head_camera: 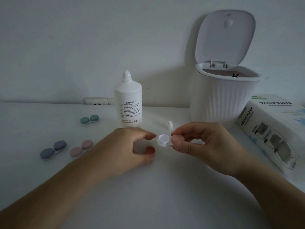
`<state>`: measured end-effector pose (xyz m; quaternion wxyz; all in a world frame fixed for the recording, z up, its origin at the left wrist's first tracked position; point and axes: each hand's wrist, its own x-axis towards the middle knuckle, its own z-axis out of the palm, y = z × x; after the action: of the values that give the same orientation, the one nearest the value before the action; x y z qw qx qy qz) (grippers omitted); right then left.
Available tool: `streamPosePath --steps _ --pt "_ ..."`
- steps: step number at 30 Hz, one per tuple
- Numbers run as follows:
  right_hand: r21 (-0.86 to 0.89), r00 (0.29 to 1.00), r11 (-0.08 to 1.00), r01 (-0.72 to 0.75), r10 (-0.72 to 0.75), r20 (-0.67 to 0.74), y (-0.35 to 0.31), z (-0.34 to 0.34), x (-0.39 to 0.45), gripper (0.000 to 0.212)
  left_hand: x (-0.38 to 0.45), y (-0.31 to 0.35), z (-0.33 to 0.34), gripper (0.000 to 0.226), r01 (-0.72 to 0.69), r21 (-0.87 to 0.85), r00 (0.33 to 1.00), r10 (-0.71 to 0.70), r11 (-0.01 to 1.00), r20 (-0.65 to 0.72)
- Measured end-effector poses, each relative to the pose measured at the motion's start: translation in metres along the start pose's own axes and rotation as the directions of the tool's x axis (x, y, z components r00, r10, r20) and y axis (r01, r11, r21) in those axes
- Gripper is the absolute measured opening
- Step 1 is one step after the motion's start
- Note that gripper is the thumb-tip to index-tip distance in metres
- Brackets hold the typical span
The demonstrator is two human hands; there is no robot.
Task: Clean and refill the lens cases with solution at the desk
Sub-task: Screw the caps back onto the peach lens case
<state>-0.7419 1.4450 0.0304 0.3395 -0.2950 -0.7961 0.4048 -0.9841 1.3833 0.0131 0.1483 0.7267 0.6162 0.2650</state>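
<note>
A: Right hand (pixel 203 144) out front, thumb and forefinger pinching one end of a white lens case (pixel 163 140). Held just off the desk (pixel 148 195), from the look of it.

B: Caps off on that one?

A: Near well uncapped and facing up, pale inside. Liquid or dry, impossible to tell. Other well hidden behind the pinching fingers.

B: And the left hand (pixel 130 146)?

A: Curled, knuckles up, just left of the case. Something small and red (pixel 150 149) tucked at its fingertips, probably a cap off that case. Gripped or merely touched, cannot tell.

B: Lie of the case?

A: Long axis running left to right between the two hands, open well pointing at the left one. Left fingertips just beside it, not touching.

B: Solution?

A: Solution bottle (pixel 128 103) upright behind the hands, slightly left of centre, top off. Its nozzle cap (pixel 169 125) lying on the desk just behind the case. Left hand nearer the bottle, a reach straight back, judging by the layout.

B: Other cases?

A: Three more, all capped: green case (pixel 89 119) far left near the wall, blue case (pixel 53 150) and pink case (pixel 81 148) side by side at the left. Contents unseen.

B: Anything for waste?

A: Small bin (pixel 226 96) at the back right, lid up, something dark inside. Tissue box (pixel 272 129) beside it at the right edge.
</note>
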Motion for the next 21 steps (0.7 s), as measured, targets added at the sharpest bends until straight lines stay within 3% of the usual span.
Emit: streamPosePath --steps 6,10,14,18,21 --pt "-0.003 1.000 1.000 -0.004 0.004 0.005 0.001 0.000 0.000 0.024 0.003 -0.002 0.005 0.018 -0.033 0.049 0.999 0.033 0.998 0.019" --pt "-0.006 1.000 1.000 -0.002 0.002 0.002 0.002 -0.001 0.000 0.024 0.004 -0.004 0.004 0.020 -0.065 -0.011 0.998 0.065 0.998 0.003" --pt "0.005 1.000 1.000 -0.003 0.003 -0.002 0.002 -0.003 0.000 0.024 0.005 -0.004 -0.001 0.021 -0.060 -0.207 0.996 0.043 0.977 -0.084" --pt "0.007 1.000 1.000 0.001 0.000 -0.001 0.002 -0.003 0.000 0.025 0.005 0.002 -0.005 0.015 -0.087 -0.487 0.990 0.022 0.869 -0.138" --pt "0.016 1.000 1.000 0.000 0.000 -0.001 0.001 -0.003 0.000 0.025 0.005 0.007 -0.005 0.020 -0.104 -0.584 0.982 -0.010 0.805 -0.189"
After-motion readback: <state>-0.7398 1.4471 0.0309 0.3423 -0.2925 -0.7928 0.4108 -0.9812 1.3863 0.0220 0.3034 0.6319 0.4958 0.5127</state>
